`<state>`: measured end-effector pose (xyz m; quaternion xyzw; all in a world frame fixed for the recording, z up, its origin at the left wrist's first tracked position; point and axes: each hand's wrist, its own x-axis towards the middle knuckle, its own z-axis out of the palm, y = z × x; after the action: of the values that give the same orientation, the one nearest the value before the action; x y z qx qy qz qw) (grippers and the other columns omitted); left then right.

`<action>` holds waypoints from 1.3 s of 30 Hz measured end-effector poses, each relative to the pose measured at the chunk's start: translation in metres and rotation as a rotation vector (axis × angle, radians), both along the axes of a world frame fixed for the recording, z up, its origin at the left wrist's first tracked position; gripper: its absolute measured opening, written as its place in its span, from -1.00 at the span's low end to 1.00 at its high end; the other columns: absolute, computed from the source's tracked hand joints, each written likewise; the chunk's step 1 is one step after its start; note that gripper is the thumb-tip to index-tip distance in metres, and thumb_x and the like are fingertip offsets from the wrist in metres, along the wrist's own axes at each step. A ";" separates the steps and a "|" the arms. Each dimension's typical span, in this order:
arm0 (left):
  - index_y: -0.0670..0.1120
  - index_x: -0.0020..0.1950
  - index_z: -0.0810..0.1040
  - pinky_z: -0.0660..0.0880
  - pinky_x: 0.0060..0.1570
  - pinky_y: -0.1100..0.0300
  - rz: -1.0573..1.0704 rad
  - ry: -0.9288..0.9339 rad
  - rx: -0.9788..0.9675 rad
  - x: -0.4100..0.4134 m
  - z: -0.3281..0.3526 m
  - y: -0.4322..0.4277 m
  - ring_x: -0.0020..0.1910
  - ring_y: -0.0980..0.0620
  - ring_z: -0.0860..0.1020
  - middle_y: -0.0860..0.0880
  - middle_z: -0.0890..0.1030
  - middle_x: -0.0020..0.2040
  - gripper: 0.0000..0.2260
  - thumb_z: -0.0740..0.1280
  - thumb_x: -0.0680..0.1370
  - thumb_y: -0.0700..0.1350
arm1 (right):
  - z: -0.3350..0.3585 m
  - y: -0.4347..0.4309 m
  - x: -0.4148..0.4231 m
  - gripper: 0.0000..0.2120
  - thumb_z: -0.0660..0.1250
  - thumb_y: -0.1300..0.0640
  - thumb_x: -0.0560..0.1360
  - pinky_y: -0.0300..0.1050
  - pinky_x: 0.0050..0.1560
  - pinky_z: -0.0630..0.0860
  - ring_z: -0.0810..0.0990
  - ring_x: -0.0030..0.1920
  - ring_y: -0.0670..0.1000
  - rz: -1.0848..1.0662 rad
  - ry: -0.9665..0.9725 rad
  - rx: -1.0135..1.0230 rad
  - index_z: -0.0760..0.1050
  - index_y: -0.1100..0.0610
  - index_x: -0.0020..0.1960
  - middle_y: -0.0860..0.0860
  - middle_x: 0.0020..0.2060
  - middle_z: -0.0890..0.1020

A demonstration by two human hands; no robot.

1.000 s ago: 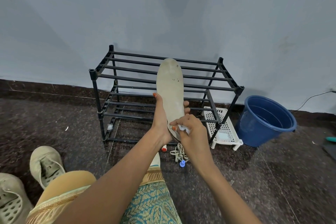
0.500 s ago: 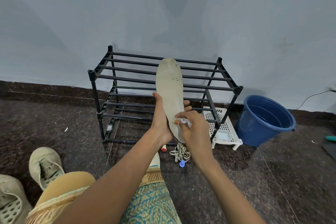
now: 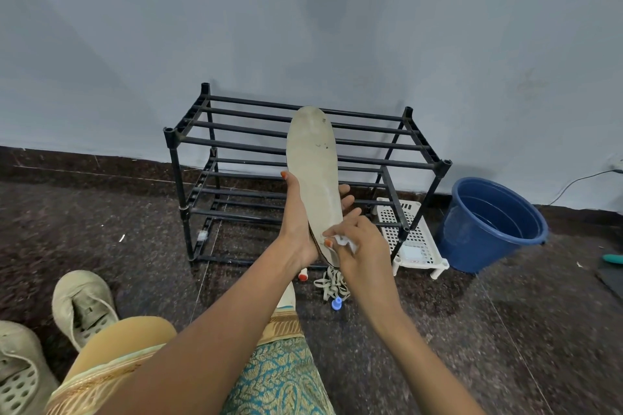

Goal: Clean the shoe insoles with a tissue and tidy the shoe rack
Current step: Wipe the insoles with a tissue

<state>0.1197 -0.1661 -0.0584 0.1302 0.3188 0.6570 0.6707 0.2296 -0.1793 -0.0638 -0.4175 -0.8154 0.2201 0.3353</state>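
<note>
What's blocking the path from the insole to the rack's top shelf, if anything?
Nothing visible. The left hand holds the insole upright in front of the shoe rack; the top bars that show carry nothing. The right hand pinches the tissue against its heel end.

insole [image 3: 313,172] beige (dark specks) | rack [image 3: 303,141] black | bucket [image 3: 488,226] blue

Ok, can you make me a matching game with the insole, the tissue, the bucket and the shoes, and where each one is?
1 insole
2 tissue
3 blue bucket
4 beige shoes

A on the floor, right of the shoe rack
B held up by the left hand
C on the floor at the lower left
D pinched in the right hand

Pairs: 1-B, 2-D, 3-A, 4-C.
</note>
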 end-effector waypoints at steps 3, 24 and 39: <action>-0.19 -0.04 0.59 0.53 -0.09 0.07 -0.025 0.037 -0.011 -0.001 -0.001 0.000 -0.26 -0.01 0.65 -0.15 0.67 -0.22 -0.16 -0.18 0.44 0.46 | 0.002 0.006 -0.006 -0.88 0.35 0.30 0.44 -0.48 -0.13 0.29 0.45 -0.05 -0.04 -0.045 0.014 0.024 0.60 0.15 -0.08 -0.01 -0.14 0.48; -0.20 -0.07 0.57 0.53 -0.06 0.02 -0.021 0.019 0.011 0.001 0.001 -0.001 -0.18 -0.04 0.68 -0.19 0.68 -0.17 -0.18 -0.15 0.44 0.47 | -0.001 0.012 -0.004 -0.87 0.35 0.34 0.42 -0.37 -0.10 0.31 0.46 -0.07 0.02 -0.057 0.007 0.104 0.60 0.19 -0.07 -0.01 -0.16 0.48; -0.25 -0.05 0.54 0.48 0.16 -0.08 0.062 -0.026 0.071 0.002 -0.001 0.001 -0.11 -0.09 0.66 -0.14 0.66 -0.29 -0.20 -0.12 0.47 0.44 | -0.013 0.002 0.012 -0.85 0.34 0.37 0.41 -0.43 -0.10 0.32 0.48 -0.10 -0.02 0.004 0.003 0.083 0.61 0.19 -0.10 -0.05 -0.18 0.47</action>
<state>0.1215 -0.1651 -0.0597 0.1354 0.2904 0.6901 0.6489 0.2417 -0.1774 -0.0765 -0.4013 -0.8241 0.1873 0.3530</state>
